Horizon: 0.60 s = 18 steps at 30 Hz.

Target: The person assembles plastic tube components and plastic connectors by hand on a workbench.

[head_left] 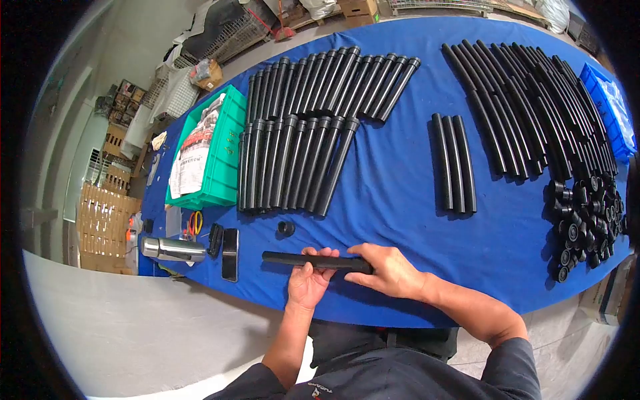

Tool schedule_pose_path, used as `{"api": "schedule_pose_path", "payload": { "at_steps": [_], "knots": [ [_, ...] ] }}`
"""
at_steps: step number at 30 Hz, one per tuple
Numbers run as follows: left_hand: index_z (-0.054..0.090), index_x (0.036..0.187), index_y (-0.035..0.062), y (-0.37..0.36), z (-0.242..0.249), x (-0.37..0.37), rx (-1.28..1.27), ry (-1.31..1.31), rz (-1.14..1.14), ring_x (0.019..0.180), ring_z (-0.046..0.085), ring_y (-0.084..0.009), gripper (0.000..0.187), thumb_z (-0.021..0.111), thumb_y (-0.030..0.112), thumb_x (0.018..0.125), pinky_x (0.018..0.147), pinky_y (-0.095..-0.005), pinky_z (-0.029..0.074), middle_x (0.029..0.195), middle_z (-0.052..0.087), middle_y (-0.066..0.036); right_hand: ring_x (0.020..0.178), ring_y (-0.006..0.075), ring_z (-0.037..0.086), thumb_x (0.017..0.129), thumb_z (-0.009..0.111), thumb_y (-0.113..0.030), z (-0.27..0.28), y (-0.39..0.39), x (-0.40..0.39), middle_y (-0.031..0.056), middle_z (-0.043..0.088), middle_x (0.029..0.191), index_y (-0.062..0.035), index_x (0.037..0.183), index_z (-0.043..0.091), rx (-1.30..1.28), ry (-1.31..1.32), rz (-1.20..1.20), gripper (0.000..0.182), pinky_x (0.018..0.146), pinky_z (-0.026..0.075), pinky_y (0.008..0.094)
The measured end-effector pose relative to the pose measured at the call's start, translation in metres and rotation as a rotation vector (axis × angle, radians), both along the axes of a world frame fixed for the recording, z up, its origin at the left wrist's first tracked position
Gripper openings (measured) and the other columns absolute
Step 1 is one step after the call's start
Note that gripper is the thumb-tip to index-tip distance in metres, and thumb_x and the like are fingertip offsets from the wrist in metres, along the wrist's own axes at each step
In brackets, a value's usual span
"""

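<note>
A black tube (283,258) lies nearly level across my two hands, close to the front edge of the blue-covered table. My left hand (309,283) grips it near the middle, thumb and fingers wrapped round it. Around its right end my right hand (392,270) is closed; whether a cap sits under those fingers is hidden. A single black cap (285,229) rests on the cloth just beyond the tube. Farther ahead, three bare black tubes (455,167) lie side by side.
Capped tubes (293,163) lie in two rows beside a green crate (223,153). At right are many plain tubes (520,113), a heap of black caps (580,230) and a blue bin (597,100). A steel flask (173,249), phone (230,255) and scissors (195,223) lie at left.
</note>
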State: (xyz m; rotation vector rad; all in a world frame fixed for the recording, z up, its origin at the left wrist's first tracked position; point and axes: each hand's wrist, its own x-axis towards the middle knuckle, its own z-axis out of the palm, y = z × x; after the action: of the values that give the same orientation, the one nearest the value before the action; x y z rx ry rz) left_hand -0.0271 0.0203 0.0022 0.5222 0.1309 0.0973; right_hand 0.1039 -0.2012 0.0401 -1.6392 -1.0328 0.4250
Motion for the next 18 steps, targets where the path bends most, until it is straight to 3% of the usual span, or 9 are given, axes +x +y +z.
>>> {"api": "schedule_pose_path", "payload": {
  "at_steps": [2,3,6,7,10,13,16,18],
  "knots": [
    [0.059,0.124,0.0056,-0.002,0.001,0.0,0.012,0.036,0.019,0.135,0.054,-0.0388,0.03,0.069,0.007,0.096,0.114,-0.0537,0.047,0.136,0.062,-0.022,0.08,0.0346,0.067,0.091,0.073,-0.021,0.03,-0.006,0.008,0.0168,0.063,0.09,-0.0002,0.117,0.06,-0.264,0.554,0.163,0.036,0.066,0.056,0.0447],
    [0.059,0.125,0.0056,-0.002,0.003,0.0,0.019,0.054,0.026,0.135,0.054,-0.0389,0.031,0.069,0.008,0.096,0.114,-0.0537,0.047,0.136,0.062,-0.022,0.077,0.0292,0.068,0.088,0.078,-0.017,0.012,-0.005,0.002,0.016,0.064,0.088,-0.0012,0.121,0.061,-0.139,0.336,0.074,0.04,0.062,0.056,0.0402],
    [0.058,0.125,0.0055,-0.002,0.005,0.002,-0.002,0.083,0.015,0.135,0.053,-0.0391,0.031,0.068,0.008,0.096,0.114,-0.0538,0.047,0.136,0.062,-0.023,0.07,0.0236,0.069,0.092,0.077,-0.023,-0.001,-0.001,-0.002,0.0148,0.066,0.08,0.0002,0.118,0.063,0.054,-0.432,-0.067,0.037,0.059,0.055,0.0352],
    [0.058,0.125,0.0055,-0.002,0.003,0.001,0.0,0.065,0.005,0.135,0.053,-0.0392,0.031,0.068,0.008,0.096,0.113,-0.0539,0.047,0.136,0.062,-0.023,0.072,0.0259,0.069,0.091,0.077,-0.02,-0.001,-0.001,-0.002,0.0143,0.066,0.083,-0.0009,0.118,0.062,0.043,-0.441,-0.049,0.037,0.061,0.055,0.0375],
    [0.058,0.126,0.0053,0.0,0.002,0.001,0.024,0.037,-0.006,0.136,0.053,-0.0396,0.031,0.067,0.008,0.097,0.113,-0.0542,0.047,0.136,0.061,-0.023,0.08,0.0305,0.066,0.089,0.076,-0.018,0.02,-0.007,0.001,0.0157,0.064,0.093,-0.002,0.121,0.061,-0.164,0.262,0.091,0.039,0.061,0.054,0.0415],
    [0.058,0.125,0.0053,-0.003,0.007,0.003,0.043,0.063,0.009,0.136,0.052,-0.0399,0.03,0.066,0.007,0.097,0.113,-0.0545,0.048,0.136,0.061,-0.023,0.074,0.0283,0.068,0.089,0.078,-0.024,-0.005,0.0,0.0,0.0146,0.065,0.085,-0.0011,0.121,0.061,0.044,0.001,-0.007,0.042,0.061,0.053,0.0407],
    [0.058,0.125,0.0055,-0.003,0.005,0.003,-0.003,0.06,0.013,0.137,0.052,-0.0399,0.028,0.066,0.007,0.098,0.113,-0.0547,0.048,0.136,0.061,-0.023,0.072,0.0274,0.069,0.091,0.077,-0.027,-0.005,0.001,-0.002,0.017,0.067,0.08,0.0007,0.117,0.063,0.06,-0.391,-0.091,0.04,0.062,0.052,0.0387],
    [0.058,0.125,0.0057,0.0,0.001,0.001,-0.015,0.026,0.007,0.137,0.051,-0.0397,0.028,0.065,0.007,0.098,0.113,-0.0547,0.048,0.136,0.061,-0.023,0.074,0.0295,0.068,0.09,0.077,-0.023,0.014,-0.005,0.003,0.0175,0.067,0.082,0.0003,0.116,0.063,-0.108,0.058,0.001,0.038,0.063,0.052,0.0401]
  ]
}}
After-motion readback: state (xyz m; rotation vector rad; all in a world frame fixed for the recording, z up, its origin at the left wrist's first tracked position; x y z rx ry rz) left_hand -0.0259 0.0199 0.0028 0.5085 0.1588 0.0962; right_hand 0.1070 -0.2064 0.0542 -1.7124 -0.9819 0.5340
